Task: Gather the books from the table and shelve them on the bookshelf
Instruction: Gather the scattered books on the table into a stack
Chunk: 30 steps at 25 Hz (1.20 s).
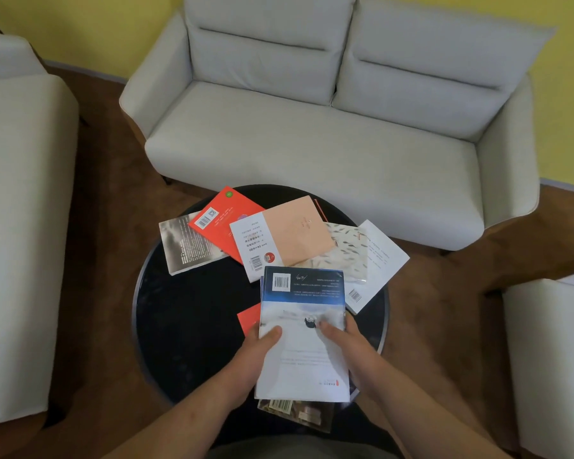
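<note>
I see both hands closed on one book over the near side of the round black desk [186,326]. My left hand [257,354] grips the left edge of the blue-and-white book [304,352], thumb lying on the cover. My right hand [343,341] grips the right edge the same way, thumb on top. The fingers of both are hidden beneath. The book faces barcode up, its long side pointing away from me.

A red corner [248,319] pokes out just under it by the left hand, and a dark glossy book [299,415] shows beneath its near edge. I cannot tell whether those two are in my grip or lying on the desk.

More books lie spread across the far half of the desk, overlapping. A grey book [188,245] lies at the left, partly covered by a red book [224,220]. A pink-and-white book [287,236] lies over that one. To the right, a pale patterned book [345,253] lies on a white book [383,260] that hangs over the rim.

Beyond the desk stands a light grey sofa [328,134], with a pale armchair [17,226] at the left.
</note>
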{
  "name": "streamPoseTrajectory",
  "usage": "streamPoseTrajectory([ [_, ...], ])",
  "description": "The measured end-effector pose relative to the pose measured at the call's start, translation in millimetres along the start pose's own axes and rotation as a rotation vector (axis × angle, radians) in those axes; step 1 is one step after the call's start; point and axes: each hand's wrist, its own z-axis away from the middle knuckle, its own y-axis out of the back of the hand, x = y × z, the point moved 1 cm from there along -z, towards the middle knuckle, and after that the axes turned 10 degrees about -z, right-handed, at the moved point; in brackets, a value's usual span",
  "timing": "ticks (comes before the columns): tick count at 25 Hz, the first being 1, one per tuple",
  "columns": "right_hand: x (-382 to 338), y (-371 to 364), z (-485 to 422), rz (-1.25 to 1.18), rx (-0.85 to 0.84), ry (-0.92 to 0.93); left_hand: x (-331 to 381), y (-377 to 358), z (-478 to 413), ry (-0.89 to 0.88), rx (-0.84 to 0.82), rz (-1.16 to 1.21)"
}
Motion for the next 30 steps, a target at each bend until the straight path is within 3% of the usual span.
streamPoseTrajectory([
  [3, 3.8, 2.9, -7.8, -0.246, 0.028, -0.152, 0.5, -5.2, 0.1, 0.007, -0.008, 0.094],
  [7, 5.9, 3.6, -17.4, -0.268, 0.028, -0.239, 10.6, -4.5, -1.0, 0.067, 0.014, 0.219],
  [14, -13.1, -29.5, -4.6, 0.011, -0.152, -0.040, 16.1, 20.8, 16.0, 0.209, -0.032, 0.376],
  [18, -1.6, -86.0, -9.6, 0.280, -0.286, -0.047, -6.3, 73.4, 48.5, 0.137, 0.104, 0.503],
  [21, 21.7, -134.0, -29.8, 0.412, -0.365, -0.115, -28.6, 118.0, 58.5, 0.205, 0.187, 0.621],
  [26, 53.4, -162.8, -57.2, 0.483, -0.316, -0.229, -56.3, 152.7, 59.0, 0.235, 0.264, 0.539],
  [30, 59.0, -161.2, -57.4, 0.559, -0.266, -0.131, -58.9, 149.0, 55.0, 0.147, 0.457, 0.283],
])
